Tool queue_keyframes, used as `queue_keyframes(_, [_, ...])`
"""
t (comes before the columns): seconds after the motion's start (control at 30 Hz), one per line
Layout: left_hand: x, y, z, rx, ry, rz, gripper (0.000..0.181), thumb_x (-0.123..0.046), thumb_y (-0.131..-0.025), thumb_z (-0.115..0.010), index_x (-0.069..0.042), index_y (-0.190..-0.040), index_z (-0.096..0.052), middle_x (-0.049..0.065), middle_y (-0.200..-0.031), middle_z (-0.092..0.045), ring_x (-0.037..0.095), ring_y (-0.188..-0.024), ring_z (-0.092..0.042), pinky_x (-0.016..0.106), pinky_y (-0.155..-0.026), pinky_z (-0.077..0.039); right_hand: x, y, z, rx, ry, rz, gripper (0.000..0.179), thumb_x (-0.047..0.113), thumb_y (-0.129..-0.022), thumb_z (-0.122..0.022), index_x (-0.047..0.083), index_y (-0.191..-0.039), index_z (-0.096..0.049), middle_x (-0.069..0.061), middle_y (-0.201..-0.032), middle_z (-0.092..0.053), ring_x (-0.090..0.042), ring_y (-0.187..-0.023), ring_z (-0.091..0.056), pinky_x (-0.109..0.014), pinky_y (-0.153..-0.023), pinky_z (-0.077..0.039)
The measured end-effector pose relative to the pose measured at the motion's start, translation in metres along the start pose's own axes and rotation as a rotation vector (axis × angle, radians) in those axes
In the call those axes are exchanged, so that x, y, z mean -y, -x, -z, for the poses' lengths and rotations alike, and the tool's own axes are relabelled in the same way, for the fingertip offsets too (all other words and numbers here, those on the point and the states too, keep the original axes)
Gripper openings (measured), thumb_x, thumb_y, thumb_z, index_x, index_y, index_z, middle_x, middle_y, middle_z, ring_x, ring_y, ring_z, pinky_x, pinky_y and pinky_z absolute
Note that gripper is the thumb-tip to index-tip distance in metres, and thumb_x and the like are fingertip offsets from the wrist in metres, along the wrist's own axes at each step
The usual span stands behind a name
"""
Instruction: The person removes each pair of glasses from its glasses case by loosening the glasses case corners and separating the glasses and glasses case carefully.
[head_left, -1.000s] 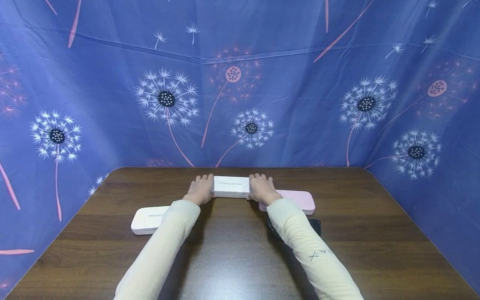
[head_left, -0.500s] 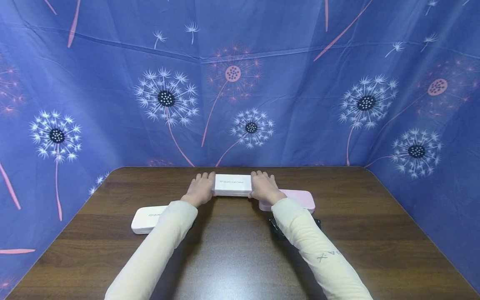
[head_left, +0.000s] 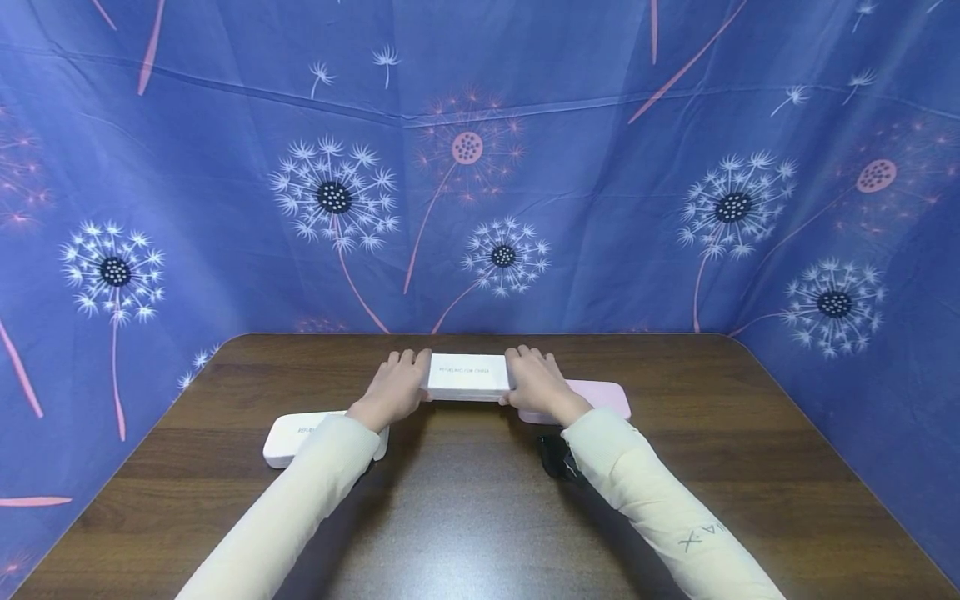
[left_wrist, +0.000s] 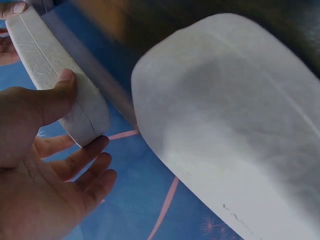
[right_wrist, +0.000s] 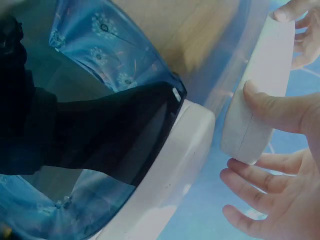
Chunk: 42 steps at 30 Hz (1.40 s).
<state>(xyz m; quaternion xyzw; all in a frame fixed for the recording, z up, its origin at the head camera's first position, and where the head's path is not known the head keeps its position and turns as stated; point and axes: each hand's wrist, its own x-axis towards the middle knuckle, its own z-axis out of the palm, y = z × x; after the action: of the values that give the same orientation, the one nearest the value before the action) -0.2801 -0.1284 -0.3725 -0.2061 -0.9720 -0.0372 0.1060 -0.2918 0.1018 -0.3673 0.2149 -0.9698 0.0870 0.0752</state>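
A closed white glasses case (head_left: 468, 377) with small lettering on its lid is held between both hands near the table's far edge. My left hand (head_left: 396, 385) grips its left end. At the other end my right hand (head_left: 538, 385) grips it. Both wrist views show a thumb on the side facing me and fingers beyond. A second white glasses case (head_left: 288, 437) lies partly under the left forearm. Below the right wrist lies a pink glasses case (head_left: 600, 398). Black sunglasses (head_left: 557, 458) rest in front of it, partly covered by the right sleeve.
The brown wooden table (head_left: 465, 517) has rounded far corners. A blue cloth (head_left: 600, 167) with dandelion prints hangs behind it and along both sides. Close to the right wrist camera, the sunglasses' dark lens (right_wrist: 120, 130) overlaps the pink case.
Both hands and the held case have come slightly nearer and a little to the right. The forearms have spread apart, uncovering the right end of the second white case.
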Motion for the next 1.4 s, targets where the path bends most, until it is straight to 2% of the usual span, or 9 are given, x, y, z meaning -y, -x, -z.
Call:
queue_keyframes(0.37, [-0.01, 0.025, 0.006, -0.04, -0.018, -0.052, 0.068, -0.027, -0.076, -0.073, 0.002, -0.129, -0.042, 0.022, -0.105, -0.057, 0.037, -0.096, -0.053, 0.045, -0.078, -0.048, 0.004, 0.026, 0.003, -0.046, 0.016, 0.079, 0.056, 0.033, -0.065, -0.08, 0.001, -0.104, -0.056, -0.011, -0.092, -0.058, -0.026, -0.084, -0.054, -0.042, -0.073, -0.043])
queue_keyframes(0.57, [-0.017, 0.038, 0.006, -0.092, -0.025, -0.092, 0.069, -0.027, -0.072, -0.076, 0.003, -0.125, -0.044, 0.02, -0.096, -0.057, 0.035, -0.087, -0.054, 0.043, -0.072, -0.048, 0.005, 0.039, 0.003, -0.066, 0.018, 0.102, 0.056, 0.033, -0.065, -0.08, 0.001, -0.105, -0.057, -0.01, -0.092, -0.059, -0.026, -0.084, -0.054, -0.038, -0.069, -0.042])
queue_keyframes(0.87, [-0.024, 0.058, 0.004, -0.16, -0.058, -0.144, 0.07, -0.029, -0.068, -0.079, 0.004, -0.121, -0.047, 0.017, -0.085, -0.056, 0.031, -0.077, -0.053, 0.039, -0.066, -0.047, 0.009, 0.057, 0.0, -0.045, -0.008, 0.125, 0.064, 0.034, -0.065, -0.081, -0.001, -0.112, -0.056, -0.01, -0.097, -0.06, -0.024, -0.089, -0.055, -0.04, -0.076, -0.043])
queue_keyframes(1.2, [-0.032, 0.072, -0.003, -0.173, -0.078, -0.146, 0.072, -0.031, -0.064, -0.081, 0.004, -0.118, -0.049, 0.017, -0.084, -0.058, 0.031, -0.078, -0.054, 0.038, -0.067, -0.046, 0.013, 0.073, -0.003, -0.027, -0.015, 0.152, 0.069, 0.033, -0.065, -0.081, -0.005, -0.116, -0.055, -0.013, -0.098, -0.061, -0.024, -0.087, -0.055, -0.044, -0.08, -0.044])
queue_keyframes(1.4, [-0.035, 0.079, -0.003, -0.149, -0.059, -0.121, 0.072, -0.031, -0.064, -0.081, 0.004, -0.118, -0.049, 0.017, -0.086, -0.058, 0.032, -0.08, -0.054, 0.039, -0.068, -0.046, 0.014, 0.078, -0.005, -0.019, -0.009, 0.159, 0.066, 0.033, -0.064, -0.081, -0.004, -0.114, -0.056, -0.011, -0.094, -0.061, -0.021, -0.085, -0.055, -0.043, -0.08, -0.044])
